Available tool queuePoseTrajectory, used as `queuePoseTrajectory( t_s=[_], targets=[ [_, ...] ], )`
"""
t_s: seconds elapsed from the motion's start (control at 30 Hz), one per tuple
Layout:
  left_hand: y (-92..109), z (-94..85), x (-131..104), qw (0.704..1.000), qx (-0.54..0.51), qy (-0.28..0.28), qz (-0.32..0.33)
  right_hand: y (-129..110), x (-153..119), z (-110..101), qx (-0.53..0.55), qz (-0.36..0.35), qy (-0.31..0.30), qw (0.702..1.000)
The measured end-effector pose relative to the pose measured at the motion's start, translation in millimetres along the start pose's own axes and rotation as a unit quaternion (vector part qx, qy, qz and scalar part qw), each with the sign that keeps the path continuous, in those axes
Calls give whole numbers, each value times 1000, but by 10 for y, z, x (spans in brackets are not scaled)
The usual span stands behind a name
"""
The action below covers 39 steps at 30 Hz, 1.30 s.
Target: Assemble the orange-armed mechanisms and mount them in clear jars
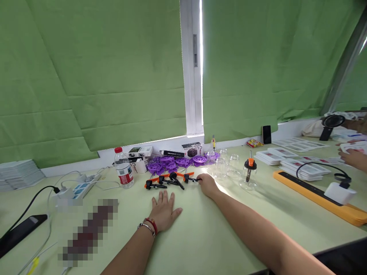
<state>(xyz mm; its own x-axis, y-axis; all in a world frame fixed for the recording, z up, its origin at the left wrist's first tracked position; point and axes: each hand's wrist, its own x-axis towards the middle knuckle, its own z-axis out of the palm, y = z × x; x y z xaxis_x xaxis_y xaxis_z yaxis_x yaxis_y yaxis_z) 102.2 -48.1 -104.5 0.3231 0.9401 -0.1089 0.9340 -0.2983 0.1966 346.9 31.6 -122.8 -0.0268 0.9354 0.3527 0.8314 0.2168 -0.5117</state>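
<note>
My left hand lies palm down on the table with its fingers spread, holding nothing. Just beyond its fingertips is a small row of black-and-orange lid pieces with black stems. My right hand reaches to the right end of that row. Its fingers are closed at the stem tip of one black-and-orange lid piece, which still lies on the table. To the right stands a clear glass jar with a similar black-and-orange top set in it. Several clear glass jars stand behind my right hand.
Purple plastic round parts and small boxes lie along the wall. A water bottle and a power strip are at left. Paper stacks and an orange-and-black bar sit at right. Another person's hand shows far right.
</note>
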Motion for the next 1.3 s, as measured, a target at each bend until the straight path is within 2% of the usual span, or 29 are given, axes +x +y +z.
queuePoseTrajectory(
  t_s=[0.13, 0.23, 0.3, 0.37, 0.43, 0.5, 0.57, 0.63, 0.73, 0.8, 0.83, 0.97, 1.07, 1.17, 1.3],
  targets=[
    [-42, 10, 16, 1000, -27, 11, -3, -38, -17, -77, 40, -3, 37, 998],
    [-45, -26, 41, 989, -139, 50, 15, -162, -79, -171, 71, -45, 65, 994],
    [-11, -66, 49, 950, -298, 92, 24, -280, -181, -218, 106, -133, 80, 982],
    [50, -103, 42, 876, -469, 114, 25, -405, -324, -230, 116, -226, 67, 965],
    [119, -125, 25, 811, -574, 107, 22, -511, -470, -213, 97, -306, 40, 946],
    [170, -131, 13, 785, -611, 100, 7, -579, -570, -196, 63, -348, 16, 935],
    [185, -132, 12, 779, -617, 112, -22, -593, -593, -216, 52, -358, 14, 932],
    [161, -139, 24, 772, -619, 135, -51, -543, -541, -288, 62, -314, 75, 944],
    [77, -171, 54, 764, -617, 169, -82, -347, -388, -454, 56, -130, 263, 954],
    [20, -200, 73, 758, -616, 191, -93, -162, -286, -546, 41, -23, 324, 945],
    [-2, -213, 80, 751, -619, 205, -98, -64, -242, -571, 39, 4, 335, 941],
    [-22, -252, 73, 728, -639, 224, -112, 292, -119, -523, 75, 74, 324, 940],
    [5, -257, 55, 722, -647, 218, -114, 467, -61, -404, 100, 129, 256, 953],
    [8, -232, 60, 711, -662, 216, -95, 544, -28, -317, 89, 158, 206, 962],
    [-48, -181, 89, 691, -688, 205, -92, 524, -23, -294, 31, 164, 176, 970]
  ],
)
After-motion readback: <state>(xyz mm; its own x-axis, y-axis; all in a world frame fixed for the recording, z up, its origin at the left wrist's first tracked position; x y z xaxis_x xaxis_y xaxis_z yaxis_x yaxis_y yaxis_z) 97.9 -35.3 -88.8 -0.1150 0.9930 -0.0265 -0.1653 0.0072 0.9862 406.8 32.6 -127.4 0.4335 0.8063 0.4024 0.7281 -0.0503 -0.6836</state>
